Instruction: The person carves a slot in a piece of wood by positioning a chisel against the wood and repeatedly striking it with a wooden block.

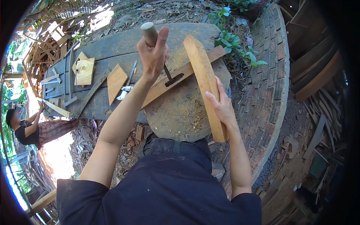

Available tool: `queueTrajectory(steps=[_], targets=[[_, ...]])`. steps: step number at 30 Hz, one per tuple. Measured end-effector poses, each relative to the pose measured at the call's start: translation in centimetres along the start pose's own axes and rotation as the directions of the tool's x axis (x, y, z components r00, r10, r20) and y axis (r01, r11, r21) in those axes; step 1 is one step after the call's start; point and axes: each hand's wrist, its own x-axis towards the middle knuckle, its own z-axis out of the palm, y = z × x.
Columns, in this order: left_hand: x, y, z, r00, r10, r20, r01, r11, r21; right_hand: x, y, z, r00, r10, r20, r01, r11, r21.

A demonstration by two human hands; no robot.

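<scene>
My left hand is wrapped round the handle of a chisel. The chisel's dark blade runs down into a slot cut in a long wooden piece, its tip at the slot's left end. This piece lies slantwise across a round wooden block scattered with chips. Closed on a thick squared length of wood is my right hand, gripping near its lower end. The upper part of that wood passes above the slotted piece; whether they touch I cannot tell.
A dark plank bench holds a diamond-shaped board, a pale knotted board and a metal tool. Another person works at its left end. A curved brick surface and leafy plant stand right.
</scene>
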Motion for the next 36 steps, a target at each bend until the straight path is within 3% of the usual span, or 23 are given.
queueTrajectory(steps=[6, 18, 20, 36], targets=[[-0.4, 0.2, -0.1, 0.999, 0.046, 0.000, -0.046, 0.998, 0.053, 0.0, 0.1, 0.1, 1.000, -0.007, -0.006, 0.007, 1.000, -0.001], [-1.0, 0.6, -0.2, 0.996, 0.022, -0.088, -0.025, 0.999, -0.035, 0.0, 0.0, 0.0, 1.000, -0.012, -0.001, 0.012, 1.000, -0.005], [-1.0, 0.4, -0.4, 0.994, 0.100, -0.044, -0.097, 0.994, 0.056, 0.0, 0.0, 0.0, 1.000, -0.007, -0.002, 0.007, 1.000, -0.008], [-1.4, 0.5, -0.3, 0.996, 0.049, -0.069, -0.046, 0.998, 0.046, -0.1, -0.4, 0.1, 1.000, 0.003, -0.008, -0.004, 1.000, -0.027]])
